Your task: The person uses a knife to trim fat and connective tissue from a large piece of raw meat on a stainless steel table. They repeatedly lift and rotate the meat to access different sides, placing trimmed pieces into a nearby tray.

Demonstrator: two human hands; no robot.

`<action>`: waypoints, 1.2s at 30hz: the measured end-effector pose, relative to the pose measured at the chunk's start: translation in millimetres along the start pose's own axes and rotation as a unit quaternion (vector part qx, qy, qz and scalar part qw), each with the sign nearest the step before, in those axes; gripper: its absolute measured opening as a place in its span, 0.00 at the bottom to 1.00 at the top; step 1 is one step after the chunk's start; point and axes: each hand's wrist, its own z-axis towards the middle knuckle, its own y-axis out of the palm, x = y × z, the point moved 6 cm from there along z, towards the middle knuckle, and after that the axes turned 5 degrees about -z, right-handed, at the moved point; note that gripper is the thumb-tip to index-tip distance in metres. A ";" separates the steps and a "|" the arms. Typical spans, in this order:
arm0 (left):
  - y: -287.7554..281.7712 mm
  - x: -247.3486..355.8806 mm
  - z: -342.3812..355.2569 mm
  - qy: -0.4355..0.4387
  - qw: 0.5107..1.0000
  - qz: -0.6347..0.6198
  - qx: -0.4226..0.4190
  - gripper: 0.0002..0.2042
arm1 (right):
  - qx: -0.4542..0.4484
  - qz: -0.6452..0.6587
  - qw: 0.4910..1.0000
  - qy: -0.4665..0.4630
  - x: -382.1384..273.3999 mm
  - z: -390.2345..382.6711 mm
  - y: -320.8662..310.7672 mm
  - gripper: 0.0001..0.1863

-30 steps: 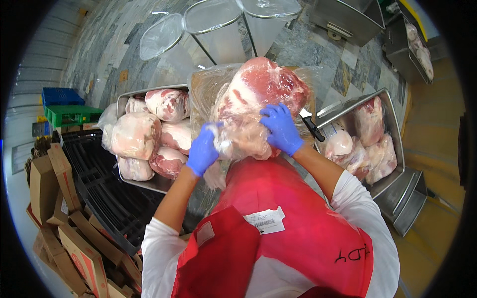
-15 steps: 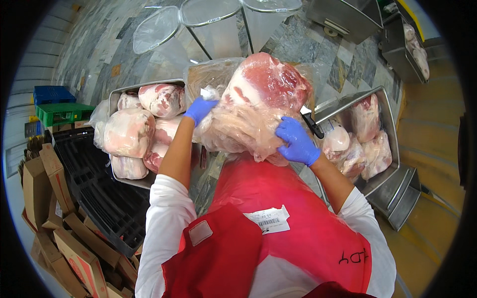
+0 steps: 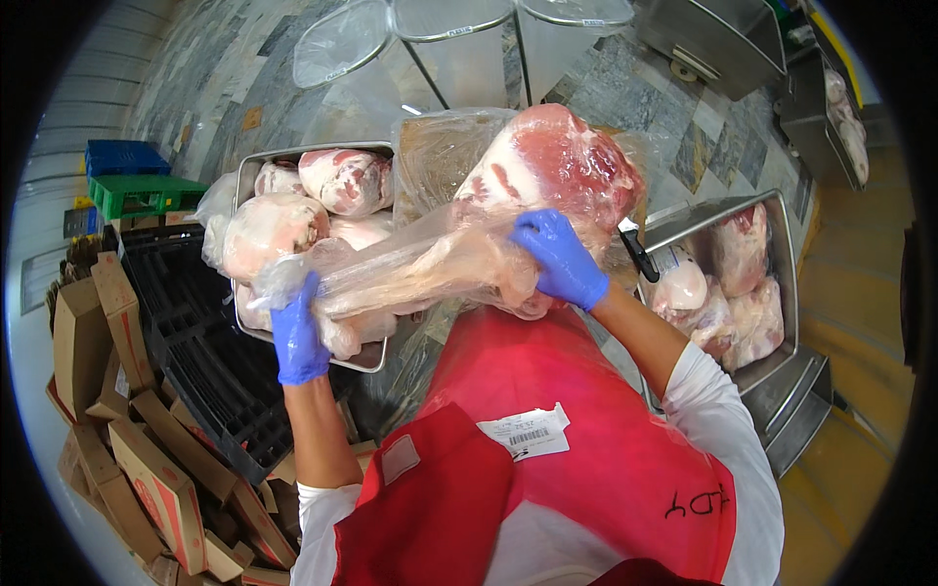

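Observation:
A large raw meat joint (image 3: 562, 166) sits in front of me, partly inside a clear plastic bag (image 3: 410, 269) that is stretched out toward the left. My left hand (image 3: 298, 337), in a blue glove, grips the far end of that stretched bag, over the edge of the left tray. My right hand (image 3: 559, 256), also gloved in blue, is pressed on the lower side of the joint and holds it. A red apron (image 3: 586, 439) covers my front below the meat.
The metal tray on the left (image 3: 376, 361) holds several wrapped meat pieces (image 3: 269, 230), and the right one (image 3: 782, 225) holds more. A black knife handle (image 3: 637, 254) lies beside the joint. Left: black pallet (image 3: 195, 361), cardboard boxes (image 3: 117, 410), blue and green crates (image 3: 127, 176).
My left hand has dropped from the top of the joint down to the left, drawing the plastic bag out long. My right hand has moved up onto the joint.

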 end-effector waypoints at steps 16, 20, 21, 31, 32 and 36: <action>97.8 -73.8 -33.6 0.185 0.834 0.376 -0.360 0.24 | -0.038 0.104 0.994 -0.010 4.5 -33.5 -10.5 0.18; 166.6 -112.1 -57.3 0.283 0.767 0.360 -0.449 0.26 | 0.023 0.270 0.958 0.093 6.3 -26.8 -37.2 0.24; 179.6 -126.1 -61.8 0.253 0.789 0.330 -0.452 0.25 | 0.053 0.255 0.959 0.114 8.5 -24.1 -40.7 0.24; 241.6 -138.4 24.1 0.097 0.883 0.278 -0.365 0.15 | 0.165 0.222 0.941 0.193 118.9 48.6 -61.5 0.25; 239.9 -149.3 36.4 -0.051 0.922 0.168 -0.346 0.14 | 0.185 0.142 0.952 0.197 129.4 44.3 -66.8 0.25; 220.9 -181.6 56.9 -0.365 0.884 -0.126 -0.262 0.16 | 0.149 0.157 0.939 0.269 79.0 -0.4 -102.2 0.34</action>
